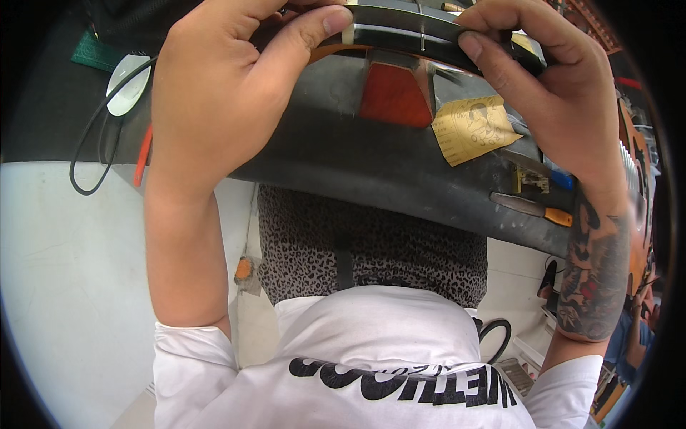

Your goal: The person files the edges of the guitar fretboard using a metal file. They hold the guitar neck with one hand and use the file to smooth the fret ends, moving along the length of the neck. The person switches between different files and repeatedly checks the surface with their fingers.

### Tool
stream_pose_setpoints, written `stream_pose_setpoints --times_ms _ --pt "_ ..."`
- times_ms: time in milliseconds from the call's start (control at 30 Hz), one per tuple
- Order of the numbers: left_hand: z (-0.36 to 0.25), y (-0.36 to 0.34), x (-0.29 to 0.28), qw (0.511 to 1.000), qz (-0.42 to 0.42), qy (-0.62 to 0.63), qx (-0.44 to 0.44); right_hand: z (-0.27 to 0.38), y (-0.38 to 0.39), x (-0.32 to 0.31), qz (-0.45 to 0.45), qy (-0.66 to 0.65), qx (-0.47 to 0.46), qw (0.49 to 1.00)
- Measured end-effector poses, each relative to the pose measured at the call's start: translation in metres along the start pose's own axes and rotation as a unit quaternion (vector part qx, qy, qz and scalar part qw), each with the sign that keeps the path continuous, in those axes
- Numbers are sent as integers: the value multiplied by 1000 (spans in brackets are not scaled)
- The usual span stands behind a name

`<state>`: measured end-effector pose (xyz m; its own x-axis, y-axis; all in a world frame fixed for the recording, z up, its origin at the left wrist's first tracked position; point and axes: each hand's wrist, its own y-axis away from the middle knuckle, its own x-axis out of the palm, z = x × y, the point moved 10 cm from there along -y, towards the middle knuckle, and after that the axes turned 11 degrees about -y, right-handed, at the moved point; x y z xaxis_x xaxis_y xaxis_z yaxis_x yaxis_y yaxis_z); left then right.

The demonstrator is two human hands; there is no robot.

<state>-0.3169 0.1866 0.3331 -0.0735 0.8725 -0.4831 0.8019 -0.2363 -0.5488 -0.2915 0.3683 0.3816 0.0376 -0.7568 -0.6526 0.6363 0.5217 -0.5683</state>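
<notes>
At the top of the head view, my left hand (pixel 236 93) is closed on a long black strip (pixel 386 32), like an instrument neck, with thin metal crossbars and a pale piece near my thumb. My right hand (pixel 536 86) grips the same strip farther right, thumb on its near side. Some fingers of both hands are hidden behind it. Under the strip stands a red-topped wedge block (pixel 393 96) on the black work surface (pixel 321 157). A yellow paper with a drawing (pixel 471 129) lies just right of the block, near my right hand.
Left are a white oval object (pixel 127 86), black cable (pixel 77 182), red tool (pixel 143 157) and green item (pixel 96 53). An orange-handled file (pixel 522 204) and blue-handled tool (pixel 561 179) lie right. A person in blue (pixel 632 336) shows at the right edge.
</notes>
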Motion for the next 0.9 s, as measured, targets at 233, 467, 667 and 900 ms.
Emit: stream_pose_setpoints --times_ms 233,467,667,900 --pt "-21 -6 -12 999 7 30 -14 -10 5 -6 -1 10 48 999" --pt "-39 22 -34 971 -25 -219 89 57 63 -21 36 46 81 995" --pt "-47 41 -17 938 -74 -297 165 29 137 -1 -17 30 235 971" --pt "-19 81 -17 924 -181 -292 167 24 141 17 -20 176 197 964"
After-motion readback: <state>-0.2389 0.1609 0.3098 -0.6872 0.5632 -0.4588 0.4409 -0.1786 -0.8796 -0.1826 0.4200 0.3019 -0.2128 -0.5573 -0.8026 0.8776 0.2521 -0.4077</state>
